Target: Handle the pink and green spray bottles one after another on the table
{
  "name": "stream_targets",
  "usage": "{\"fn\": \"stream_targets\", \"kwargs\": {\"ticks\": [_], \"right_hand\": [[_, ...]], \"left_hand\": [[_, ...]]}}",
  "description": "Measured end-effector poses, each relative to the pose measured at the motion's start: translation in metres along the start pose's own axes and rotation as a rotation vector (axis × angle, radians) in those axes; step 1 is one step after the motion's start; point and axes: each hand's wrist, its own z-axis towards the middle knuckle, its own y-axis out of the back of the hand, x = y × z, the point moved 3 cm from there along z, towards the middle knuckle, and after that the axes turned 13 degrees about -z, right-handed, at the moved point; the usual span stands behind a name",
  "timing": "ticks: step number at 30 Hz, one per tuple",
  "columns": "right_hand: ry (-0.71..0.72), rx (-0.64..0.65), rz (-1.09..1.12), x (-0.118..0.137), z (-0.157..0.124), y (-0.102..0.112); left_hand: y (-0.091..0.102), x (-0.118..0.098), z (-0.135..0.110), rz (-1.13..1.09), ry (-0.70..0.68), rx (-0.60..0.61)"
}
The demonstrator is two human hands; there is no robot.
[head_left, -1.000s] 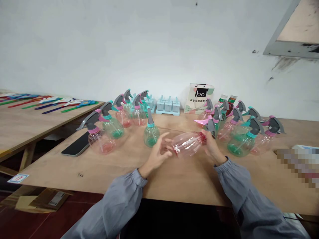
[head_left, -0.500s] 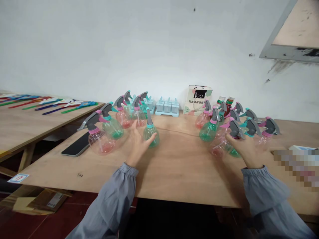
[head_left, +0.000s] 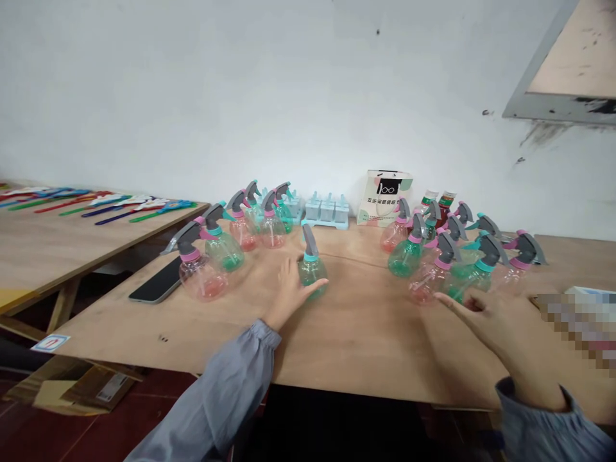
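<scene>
A green spray bottle (head_left: pixel 312 266) with a grey trigger head stands alone at the middle of the wooden table (head_left: pixel 356 333). My left hand (head_left: pixel 289 293) curls round its near side, thumb and fingers touching it. My right hand (head_left: pixel 500 321) hovers open just in front of a pink spray bottle (head_left: pixel 430 280) at the near edge of the right-hand group, holding nothing. Both arms wear grey sleeves.
Several pink and green spray bottles (head_left: pixel 226 244) cluster at left, and several more spray bottles (head_left: pixel 476 256) at right. A black phone (head_left: pixel 156 290) lies at the left edge. Blue ice-pop moulds (head_left: pixel 327 210) and a paper bag (head_left: pixel 385 197) stand by the wall. A second table (head_left: pixel 52 237) holds coloured sticks.
The pink bottle I held in both hands now stands on the table at right. My right hand drew back from it. My left hand moved to the green bottle.
</scene>
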Motion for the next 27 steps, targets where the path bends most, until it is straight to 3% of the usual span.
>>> {"fn": "stream_targets", "kwargs": {"ticks": [3,8,11,14,17,20,21,24,27], "right_hand": [[0.159,0.209,0.166,0.053,-0.02,-0.017],[0.312,0.325,0.593,0.132,-0.01,-0.085],[0.288,0.427,0.783,0.151,0.004,-0.117],[0.247,0.51,0.901,0.15,0.017,-0.133],[0.307,0.637,0.913,0.145,0.027,-0.139],[0.293,0.689,0.921,0.144,0.036,-0.14],[0.26,0.681,0.948,0.147,0.039,-0.14],[0.102,0.709,1.15,0.159,0.044,-0.138],[-0.078,0.841,1.377,0.171,0.04,-0.138]], "left_hand": [[-0.018,-0.016,-0.015,-0.12,0.074,0.102],[-0.047,-0.038,-0.046,-0.317,0.152,0.296],[-0.054,-0.041,-0.062,-0.355,0.139,0.384],[-0.046,-0.036,-0.063,-0.405,0.128,0.382],[-0.019,-0.024,-0.032,-0.427,0.031,0.138],[0.017,0.0,0.026,-0.36,-0.02,-0.261],[0.027,0.009,0.048,-0.325,-0.031,-0.335],[0.045,0.04,0.112,-0.18,-0.01,-0.401],[0.046,0.071,0.153,-0.086,0.104,-0.379]]}}
